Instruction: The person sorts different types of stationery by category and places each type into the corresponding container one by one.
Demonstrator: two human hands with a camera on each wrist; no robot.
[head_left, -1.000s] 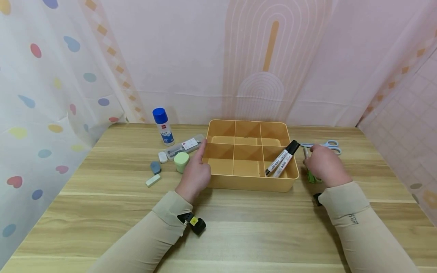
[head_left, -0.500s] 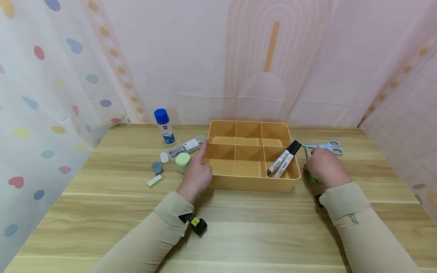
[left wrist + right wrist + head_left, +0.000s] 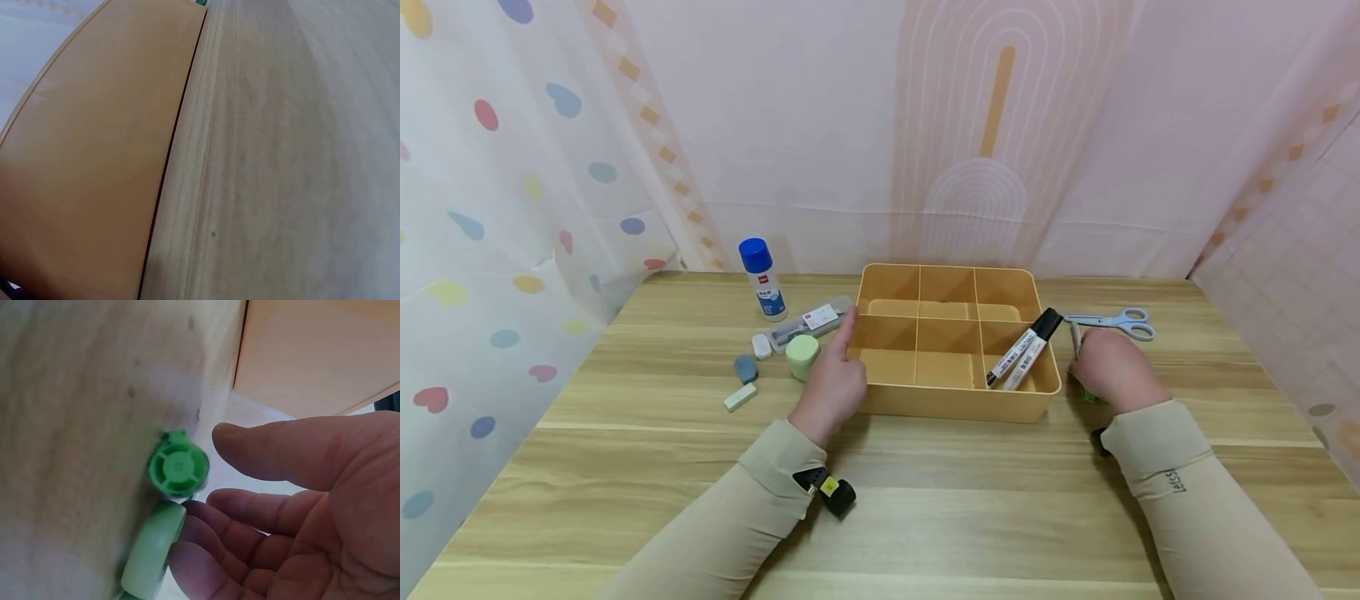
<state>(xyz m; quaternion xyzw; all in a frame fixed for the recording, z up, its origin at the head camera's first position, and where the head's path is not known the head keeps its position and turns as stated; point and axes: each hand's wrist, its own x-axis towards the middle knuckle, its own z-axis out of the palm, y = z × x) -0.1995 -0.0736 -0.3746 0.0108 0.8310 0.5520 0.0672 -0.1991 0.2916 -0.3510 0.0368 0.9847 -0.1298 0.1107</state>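
More of the green-ended pen [image 3: 179,467] now lies hidden behind the right hand [image 3: 1116,367], just right of the box [image 3: 951,406] on the desk [image 3: 940,517]. That grip is parted, thumb apart from fingers; pen contact is unclear. The left hand [image 3: 831,387] lays one straight finger at the box, its others hidden.

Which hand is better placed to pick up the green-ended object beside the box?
Probably the right hand: its thumb and fingers are close to the green-ended object, while the left hand is at the opposite side of the box.
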